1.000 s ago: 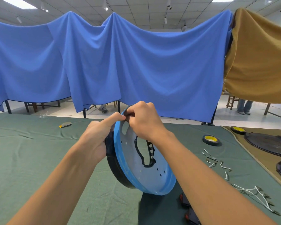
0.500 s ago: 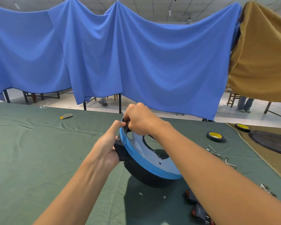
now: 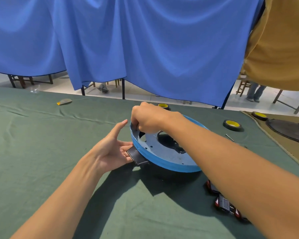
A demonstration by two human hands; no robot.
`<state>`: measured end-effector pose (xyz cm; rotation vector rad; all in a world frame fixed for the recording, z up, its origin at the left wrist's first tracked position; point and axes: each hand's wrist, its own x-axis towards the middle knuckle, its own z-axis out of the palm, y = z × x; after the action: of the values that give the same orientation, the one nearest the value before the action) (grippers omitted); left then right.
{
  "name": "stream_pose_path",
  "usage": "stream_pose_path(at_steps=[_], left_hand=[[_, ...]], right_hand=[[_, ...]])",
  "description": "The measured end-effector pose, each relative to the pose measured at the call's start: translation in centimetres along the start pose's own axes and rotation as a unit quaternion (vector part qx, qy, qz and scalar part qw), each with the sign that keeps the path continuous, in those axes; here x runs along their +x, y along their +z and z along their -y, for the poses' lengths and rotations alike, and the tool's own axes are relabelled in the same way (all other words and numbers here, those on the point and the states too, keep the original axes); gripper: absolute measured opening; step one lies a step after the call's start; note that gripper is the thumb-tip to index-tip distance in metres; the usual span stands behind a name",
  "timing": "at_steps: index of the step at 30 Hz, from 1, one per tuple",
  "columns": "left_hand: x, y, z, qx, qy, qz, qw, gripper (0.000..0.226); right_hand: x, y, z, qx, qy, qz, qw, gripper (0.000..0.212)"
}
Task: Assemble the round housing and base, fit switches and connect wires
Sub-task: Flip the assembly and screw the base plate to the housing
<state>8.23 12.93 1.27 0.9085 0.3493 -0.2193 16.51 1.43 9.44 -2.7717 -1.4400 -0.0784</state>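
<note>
The right forearm crosses the near right part of the round housing (image 3: 162,157) and hides it, along with much of the red and black switches (image 3: 224,204) lying on the table (image 3: 41,152) below it. The housing, a blue-rimmed dish with a grey perforated floor and a large dark opening, sits tilted on its black base (image 3: 162,172), which shows only as a dark band in shadow. The right grip (image 3: 148,119) is curled over the far left rim, pinching it; its fingertips are out of sight inside. The left grip (image 3: 110,150) is wide, fingers straight, touching a black tab (image 3: 136,156) that juts from under the rim. One tape roll (image 3: 163,105) peeks out behind the right knuckles; another (image 3: 232,125) lies in full view to the right. The table wears a wrinkled green cloth, with a tan mat (image 3: 283,144) cut off at the right edge. Behind hang a blue curtain (image 3: 145,49) and a tan curtain (image 3: 280,49).
</note>
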Motion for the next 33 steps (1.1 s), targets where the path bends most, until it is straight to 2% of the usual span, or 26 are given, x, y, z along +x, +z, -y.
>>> stream_pose_path(at_steps=[4,10,15,18,21,33], left_hand=[[0.9,-0.9,-0.3,0.053,-0.046,0.009,0.998,0.088],[1.7,-1.7,-0.3,0.050,-0.060,0.015,0.997,0.088],[2.3,-2.1,-0.2,0.049,-0.065,0.034,0.996,0.086],[2.6,-2.3,-0.3,0.056,-0.068,0.044,0.995,0.091],[2.7,-2.3,-0.3,0.054,-0.069,0.046,0.995,0.095],[2.5,-2.4,-0.2,0.049,-0.063,0.043,0.996,0.094]], right_hand=[[0.4,0.8,0.2,-0.014,-0.008,0.037,0.999,0.018],[1.3,1.2,0.1,-0.039,-0.014,0.042,0.998,0.014],[1.4,0.6,-0.5,-0.005,-0.028,0.083,0.996,0.011],[1.2,0.5,-1.1,0.053,-0.011,0.042,0.998,0.020],[0.9,1.0,-1.3,0.106,0.006,0.007,0.994,0.019],[0.6,2.2,-1.7,0.161,0.024,-0.012,0.987,0.017]])
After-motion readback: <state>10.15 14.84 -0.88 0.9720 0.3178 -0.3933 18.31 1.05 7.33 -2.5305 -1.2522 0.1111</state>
